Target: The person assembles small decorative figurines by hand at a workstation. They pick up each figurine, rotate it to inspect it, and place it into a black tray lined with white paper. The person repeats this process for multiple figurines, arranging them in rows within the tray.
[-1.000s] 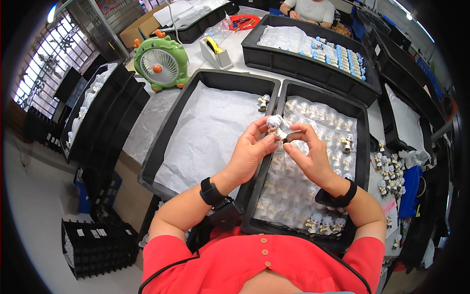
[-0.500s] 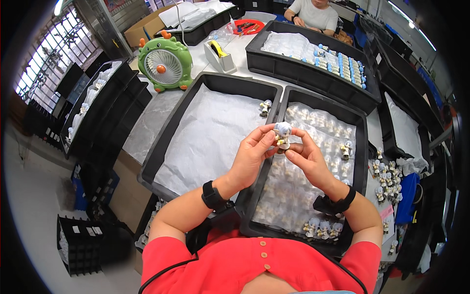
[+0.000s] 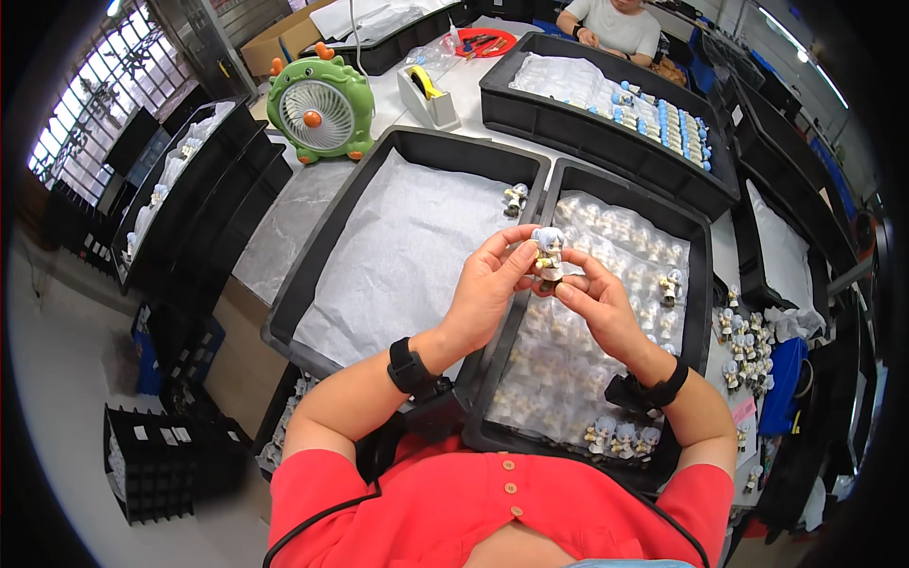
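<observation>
A small figurine (image 3: 548, 248) with pale blue-white hair and a white outfit is held upright between both hands, above the rims of two black trays. My left hand (image 3: 494, 275) pinches it by its side with thumb and fingers. My right hand (image 3: 595, 295) grips its lower part near the dark base. The left tray (image 3: 327, 227) is lined with white tissue, and one figurine (image 3: 515, 197) stands in its far right corner. In the right tray (image 3: 699, 284), rows of figurines lie under translucent sheeting, with several uncovered figurines (image 3: 624, 439) at the near end.
A green animal-shaped fan (image 3: 322, 106) and a tape dispenser (image 3: 431, 102) stand beyond the trays. Another black tray (image 3: 606, 142) holds blue-topped pieces; a person (image 3: 615, 28) sits behind it. Loose figurines (image 3: 746, 341) cluster at right beside a blue container (image 3: 784, 383). Stacked trays (image 3: 204, 199) rise at left.
The figurine has been turned slightly and raised a little in my hands, so its front shows more to the right. Both hands keep their hold. The view has shifted slightly.
</observation>
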The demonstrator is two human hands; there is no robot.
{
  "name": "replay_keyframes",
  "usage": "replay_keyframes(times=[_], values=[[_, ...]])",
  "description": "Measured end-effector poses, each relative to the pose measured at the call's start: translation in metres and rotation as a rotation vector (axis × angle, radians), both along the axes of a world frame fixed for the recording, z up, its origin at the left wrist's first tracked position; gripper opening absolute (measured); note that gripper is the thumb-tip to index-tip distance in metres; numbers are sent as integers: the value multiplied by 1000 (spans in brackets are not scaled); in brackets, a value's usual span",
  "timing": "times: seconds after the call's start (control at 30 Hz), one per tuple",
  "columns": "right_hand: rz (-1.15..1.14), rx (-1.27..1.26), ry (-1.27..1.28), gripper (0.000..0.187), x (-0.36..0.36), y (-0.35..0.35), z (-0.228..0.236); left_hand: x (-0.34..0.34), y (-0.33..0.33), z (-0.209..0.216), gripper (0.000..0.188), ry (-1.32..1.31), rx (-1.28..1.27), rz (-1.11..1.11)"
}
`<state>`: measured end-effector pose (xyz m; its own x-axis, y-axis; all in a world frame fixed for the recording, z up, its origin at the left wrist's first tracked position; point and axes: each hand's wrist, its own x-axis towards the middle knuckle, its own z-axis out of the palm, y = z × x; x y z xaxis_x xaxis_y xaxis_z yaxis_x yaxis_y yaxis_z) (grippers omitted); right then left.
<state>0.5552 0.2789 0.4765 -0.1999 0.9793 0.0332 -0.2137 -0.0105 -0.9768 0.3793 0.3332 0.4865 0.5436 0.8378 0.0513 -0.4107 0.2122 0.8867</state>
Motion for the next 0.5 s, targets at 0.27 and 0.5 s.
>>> replay_keyframes(times=[0.27, 0.5], values=[[-25, 1, -44, 46, 0, -2, 11, 2, -7, 2, 56, 39, 247, 2], [92, -109, 326, 50, 1, 3, 6, 7, -13, 4, 57, 17, 353, 84]])
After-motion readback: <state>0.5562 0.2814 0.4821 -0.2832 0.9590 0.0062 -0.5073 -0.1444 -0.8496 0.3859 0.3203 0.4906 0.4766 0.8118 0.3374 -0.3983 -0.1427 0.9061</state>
